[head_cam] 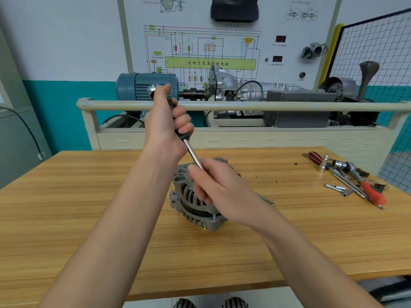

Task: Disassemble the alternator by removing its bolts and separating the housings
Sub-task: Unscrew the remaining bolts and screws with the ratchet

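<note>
**Both hands on one driver, over the alternator**

While the left hand (169, 125) wraps all its fingers tightly round the black handle of a long screwdriver-style tool with a bright metal shaft and a chrome end cap (178, 127), the right hand (213, 185) curls round the lower end of that same shaft, its fingers closed over the point where the tool meets the work, so the tip itself is hidden. The tool slants from upper left, at the left fist, down to the right, into the right hand.

Directly beneath the right hand sits one grey cast-metal alternator with slotted vents (193, 201), resting on the light wooden tabletop (89, 218) near its middle. The right hand's fingers lie against its upper housing. One thin bolt shank shows at the front edge of the housing, by the right wrist; whether others are in place cannot be told. A small metal piece lies on the wood just right of the alternator, partly behind the right forearm.

Well apart, at the table's far right, lies a loose pile of hand tools (349, 178): two with red-and-black handles, a chrome ratchet and several small sockets; an exact count is not possible.

Beyond the table stands a cream training bench carrying one blue electric motor (142, 85) and a silver gearbox (244, 85), with a wiring-diagram board (200, 47) behind.
</note>
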### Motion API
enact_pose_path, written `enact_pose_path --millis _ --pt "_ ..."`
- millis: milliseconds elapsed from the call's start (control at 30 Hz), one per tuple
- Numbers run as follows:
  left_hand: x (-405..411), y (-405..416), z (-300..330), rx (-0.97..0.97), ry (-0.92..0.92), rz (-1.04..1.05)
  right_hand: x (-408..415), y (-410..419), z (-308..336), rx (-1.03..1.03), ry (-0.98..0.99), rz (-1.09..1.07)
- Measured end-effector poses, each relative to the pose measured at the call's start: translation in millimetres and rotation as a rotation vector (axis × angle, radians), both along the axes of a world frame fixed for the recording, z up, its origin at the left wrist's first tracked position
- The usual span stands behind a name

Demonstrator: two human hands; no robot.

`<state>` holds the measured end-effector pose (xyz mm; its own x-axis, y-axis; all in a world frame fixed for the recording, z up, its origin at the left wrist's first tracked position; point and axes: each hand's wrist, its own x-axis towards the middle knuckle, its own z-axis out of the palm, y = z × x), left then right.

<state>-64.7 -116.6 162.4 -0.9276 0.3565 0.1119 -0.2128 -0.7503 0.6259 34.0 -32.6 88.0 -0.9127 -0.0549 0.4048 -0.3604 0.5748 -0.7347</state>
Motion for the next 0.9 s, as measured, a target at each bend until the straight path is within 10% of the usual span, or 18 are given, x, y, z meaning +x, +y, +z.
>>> enact_pose_path --millis 367,600,900 --pt "-0.6 -20.5 20.1 0.162 -0.049 -0.023 0.6 -9.8 24.1 -0.195 -0.025 0.118" --pt "-47.8 -62.0 50.5 0.317 -0.017 0.126 41.5 10.0 -0.2 0.123 0.108 -0.145" --pt "-47.4 -39.0 -0.8 -0.054 0.020 0.026 -20.7 80.9 -7.2 -0.102 -0.158 -0.395"
